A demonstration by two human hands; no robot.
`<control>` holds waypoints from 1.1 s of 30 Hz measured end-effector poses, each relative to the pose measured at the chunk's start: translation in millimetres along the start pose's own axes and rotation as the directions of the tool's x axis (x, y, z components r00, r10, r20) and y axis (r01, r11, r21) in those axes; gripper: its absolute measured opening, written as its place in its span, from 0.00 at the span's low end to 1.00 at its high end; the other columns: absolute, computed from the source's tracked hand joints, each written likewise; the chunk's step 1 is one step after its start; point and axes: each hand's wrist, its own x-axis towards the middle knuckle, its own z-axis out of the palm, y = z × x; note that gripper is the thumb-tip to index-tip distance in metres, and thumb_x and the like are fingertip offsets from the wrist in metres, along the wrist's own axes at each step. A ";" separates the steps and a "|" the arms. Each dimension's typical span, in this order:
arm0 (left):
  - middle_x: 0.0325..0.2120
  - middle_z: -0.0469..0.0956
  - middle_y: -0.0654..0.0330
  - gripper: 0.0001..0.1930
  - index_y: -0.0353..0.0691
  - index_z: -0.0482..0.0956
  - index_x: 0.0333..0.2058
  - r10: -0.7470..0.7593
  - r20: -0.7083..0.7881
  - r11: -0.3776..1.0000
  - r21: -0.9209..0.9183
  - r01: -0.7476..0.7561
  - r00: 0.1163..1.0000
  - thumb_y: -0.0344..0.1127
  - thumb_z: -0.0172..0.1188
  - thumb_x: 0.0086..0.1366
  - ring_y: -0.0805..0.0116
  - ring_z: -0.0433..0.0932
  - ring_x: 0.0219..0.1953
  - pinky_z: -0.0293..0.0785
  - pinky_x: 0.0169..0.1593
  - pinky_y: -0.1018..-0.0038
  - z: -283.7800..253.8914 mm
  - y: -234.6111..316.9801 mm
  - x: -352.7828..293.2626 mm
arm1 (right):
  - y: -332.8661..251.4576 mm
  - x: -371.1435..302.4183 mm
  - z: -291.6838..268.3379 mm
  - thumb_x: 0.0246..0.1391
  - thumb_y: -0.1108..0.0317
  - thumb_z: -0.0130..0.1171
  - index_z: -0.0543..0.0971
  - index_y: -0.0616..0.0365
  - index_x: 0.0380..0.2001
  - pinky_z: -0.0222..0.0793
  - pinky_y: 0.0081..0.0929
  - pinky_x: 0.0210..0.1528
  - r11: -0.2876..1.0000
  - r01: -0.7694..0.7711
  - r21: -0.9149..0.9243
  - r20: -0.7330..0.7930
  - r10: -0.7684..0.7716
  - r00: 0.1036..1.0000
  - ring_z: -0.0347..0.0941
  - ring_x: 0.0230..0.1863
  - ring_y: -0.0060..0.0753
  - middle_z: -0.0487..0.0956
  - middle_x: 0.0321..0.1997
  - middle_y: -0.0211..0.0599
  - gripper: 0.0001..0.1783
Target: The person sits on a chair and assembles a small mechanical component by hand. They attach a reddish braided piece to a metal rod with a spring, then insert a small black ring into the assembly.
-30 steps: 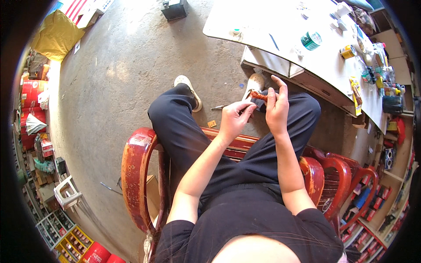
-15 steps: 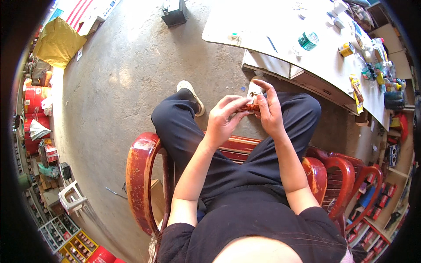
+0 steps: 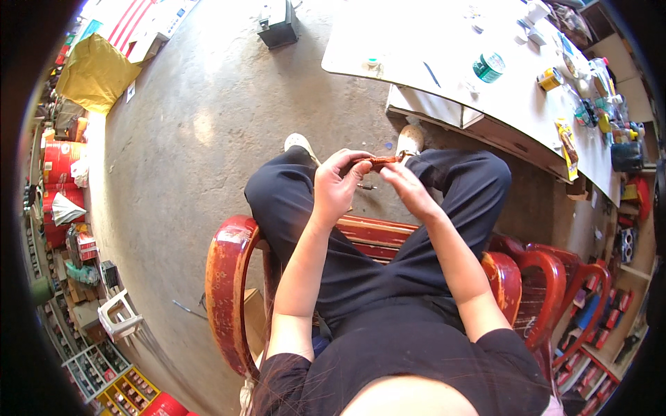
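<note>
My left hand (image 3: 336, 184) is closed, pinching a slim reddish-brown, copper-coloured bundle (image 3: 380, 161) between thumb and fingers above my knees. It looks ridged along its length, but I cannot make out its exact kind. My right hand (image 3: 411, 188) is at the bundle's right end, fingertips closed on it with the palm turned down. Below the bundle, a small dark piece with a metallic tip (image 3: 368, 186) shows between the hands; whether it is joined to the bundle I cannot tell.
I sit on a worn red wooden bench (image 3: 229, 291). Ahead on the right stands a white table (image 3: 388, 41) with a green tub (image 3: 488, 67), a yellow can (image 3: 549, 78) and bottles. A black box (image 3: 279, 28) is on the floor; a white stool (image 3: 119, 315) stands left.
Both hands have shifted slightly left. The right hand has turned from fingers raised to palm down, and more of the bundle shows. The small metallic-tipped piece now shows below it.
</note>
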 end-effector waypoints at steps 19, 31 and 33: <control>0.25 0.78 0.57 0.07 0.33 0.79 0.32 0.022 -0.090 0.836 0.547 0.031 0.996 0.33 0.61 0.61 0.66 0.76 0.24 0.70 0.29 0.74 -30.0 -26.7 11.4 | 8.7 24.0 16.2 0.59 0.74 0.52 0.79 0.64 0.40 0.70 0.22 0.42 0.926 0.130 -0.354 -0.075 -0.167 0.983 0.74 0.37 0.21 0.79 0.34 0.34 0.09; 0.22 0.73 0.71 0.08 0.38 0.78 0.33 -0.476 0.260 0.838 -0.155 0.523 0.840 0.36 0.58 0.66 0.85 0.67 0.22 0.62 0.25 0.86 -46.9 -5.6 5.1 | 45.0 40.1 -27.4 0.59 0.58 0.58 0.75 0.60 0.28 0.62 0.16 0.41 0.974 -0.199 -0.111 0.134 0.213 0.968 0.67 0.35 0.14 0.74 0.29 0.22 0.15; 0.21 0.75 0.66 0.09 0.34 0.80 0.34 -0.523 0.324 0.851 0.155 0.502 0.788 0.35 0.60 0.63 0.79 0.71 0.23 0.66 0.27 0.81 -51.7 -1.4 4.2 | 49.0 39.8 -31.6 0.60 0.57 0.58 0.74 0.59 0.27 0.62 0.16 0.39 0.974 -0.219 -0.065 0.061 0.223 0.973 0.65 0.34 0.12 0.74 0.27 0.22 0.16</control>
